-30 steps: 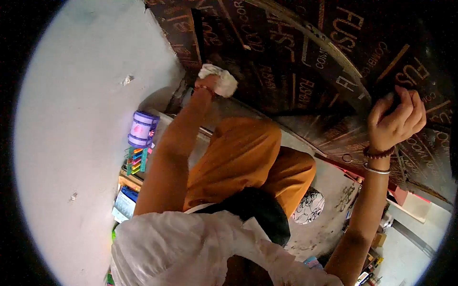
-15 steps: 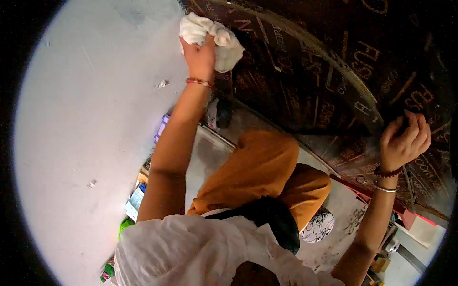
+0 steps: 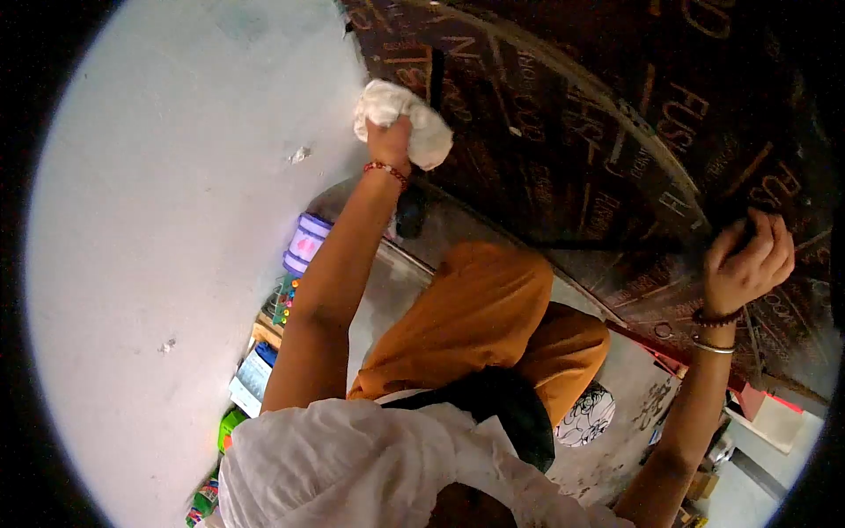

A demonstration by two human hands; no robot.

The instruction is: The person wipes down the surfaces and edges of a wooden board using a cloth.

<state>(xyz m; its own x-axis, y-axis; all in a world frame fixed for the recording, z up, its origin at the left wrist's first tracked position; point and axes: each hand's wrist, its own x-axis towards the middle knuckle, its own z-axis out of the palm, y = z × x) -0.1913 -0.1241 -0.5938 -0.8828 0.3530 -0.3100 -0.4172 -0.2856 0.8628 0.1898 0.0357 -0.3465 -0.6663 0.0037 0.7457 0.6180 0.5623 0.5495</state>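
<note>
From my remote seat I see a soft, crumpled, matt white cloth [image 3: 429, 139] in the left hand [image 3: 390, 141], with a smooth matt wall [image 3: 194, 202] beside that grip, broken by rough chips [image 3: 300, 155], and dark, wood-like boards [image 3: 563, 189] on its other side, dull and printed, with a worn, rough-looking curved strip [image 3: 629, 114]. Nearer the body than the grip, I make out matt orange cloth trousers [image 3: 458, 308], a thin, wrinkled white cloth top [image 3: 326, 449] and a stained matt floor [image 3: 632, 363]. Well apart from it, a shiny metal bangle [image 3: 715, 348] circles the right wrist [image 3: 723, 333].
</note>
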